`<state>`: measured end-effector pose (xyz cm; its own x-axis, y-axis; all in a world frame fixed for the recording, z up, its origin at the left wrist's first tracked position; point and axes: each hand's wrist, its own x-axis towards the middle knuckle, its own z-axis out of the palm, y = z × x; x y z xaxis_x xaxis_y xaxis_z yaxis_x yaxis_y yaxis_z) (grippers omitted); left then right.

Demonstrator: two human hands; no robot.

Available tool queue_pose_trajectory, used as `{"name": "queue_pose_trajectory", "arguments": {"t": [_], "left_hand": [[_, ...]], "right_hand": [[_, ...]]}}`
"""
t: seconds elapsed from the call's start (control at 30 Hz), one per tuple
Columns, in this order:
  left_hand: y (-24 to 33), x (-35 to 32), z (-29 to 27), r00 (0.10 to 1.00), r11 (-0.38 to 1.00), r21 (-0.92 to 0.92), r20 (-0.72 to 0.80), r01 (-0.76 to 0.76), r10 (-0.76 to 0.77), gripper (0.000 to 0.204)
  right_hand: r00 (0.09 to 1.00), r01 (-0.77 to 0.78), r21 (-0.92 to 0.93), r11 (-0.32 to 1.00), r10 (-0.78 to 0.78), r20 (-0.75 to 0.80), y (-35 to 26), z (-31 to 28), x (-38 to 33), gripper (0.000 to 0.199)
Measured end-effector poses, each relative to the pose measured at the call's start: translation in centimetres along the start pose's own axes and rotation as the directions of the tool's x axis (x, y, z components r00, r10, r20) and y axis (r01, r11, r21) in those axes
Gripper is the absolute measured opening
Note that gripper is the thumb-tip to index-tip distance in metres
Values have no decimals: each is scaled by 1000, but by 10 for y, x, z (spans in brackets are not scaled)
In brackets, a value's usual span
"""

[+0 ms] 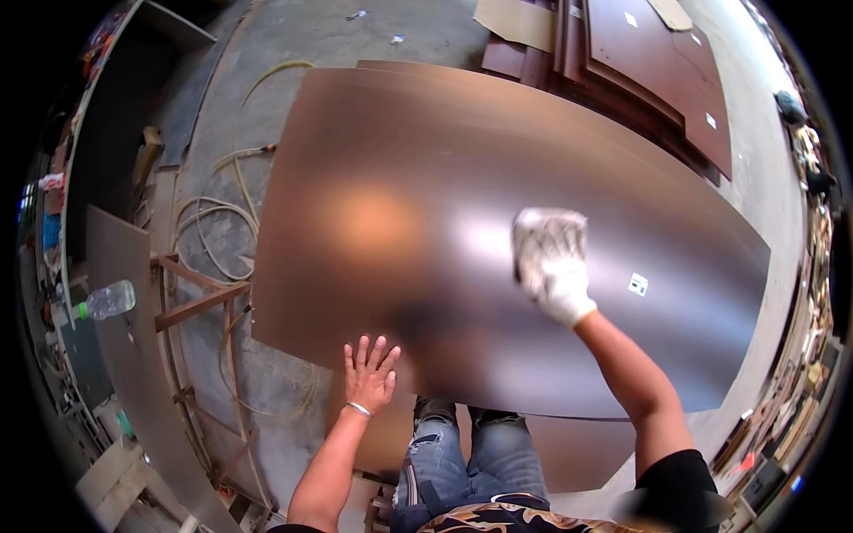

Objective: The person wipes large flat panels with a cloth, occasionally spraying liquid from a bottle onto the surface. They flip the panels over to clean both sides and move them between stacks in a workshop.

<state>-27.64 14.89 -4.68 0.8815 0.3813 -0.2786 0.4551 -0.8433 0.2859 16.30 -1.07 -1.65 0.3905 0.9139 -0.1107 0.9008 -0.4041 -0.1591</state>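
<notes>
A large brown panel (462, 142) with a glossy sheen lies flat in front of me, with a small white label (638, 284) on its right part. My left hand (367, 373) is bare, with a band at the wrist. Its fingers are spread on the panel's near edge, holding nothing. Farther out, right of the middle, my right hand (551, 265) wears a soiled white work glove and rests on or just over the surface. Its fingers are blurred, and whether something lies beneath them is hidden.
Dark red boards (649, 67) are stacked beyond the panel, with cardboard (515, 22) on top. A pale hose (209, 209) coils on the floor at left, by a wooden frame (200, 306). A clear bottle (108, 300) is farther left. More boards (795, 391) line the right side.
</notes>
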Motion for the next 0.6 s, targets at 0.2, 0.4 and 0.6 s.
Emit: {"name": "queue_pose_trajectory", "arguments": {"t": [0.2, 0.4, 0.6], "left_hand": [[2, -3, -4, 1000, 1000, 17, 29, 9, -10, 58], [13, 14, -6, 998, 999, -53, 67, -2, 5, 57], [7, 9, -6, 981, 997, -62, 185, -40, 51, 63]], "right_hand": [[997, -16, -203, 979, 1, -77, 42, -21, -10, 56], [773, -605, -238, 760, 488, -406, 95, 23, 136, 61], [936, -136, -74, 988, 104, -336, -151, 49, 286, 62]]}}
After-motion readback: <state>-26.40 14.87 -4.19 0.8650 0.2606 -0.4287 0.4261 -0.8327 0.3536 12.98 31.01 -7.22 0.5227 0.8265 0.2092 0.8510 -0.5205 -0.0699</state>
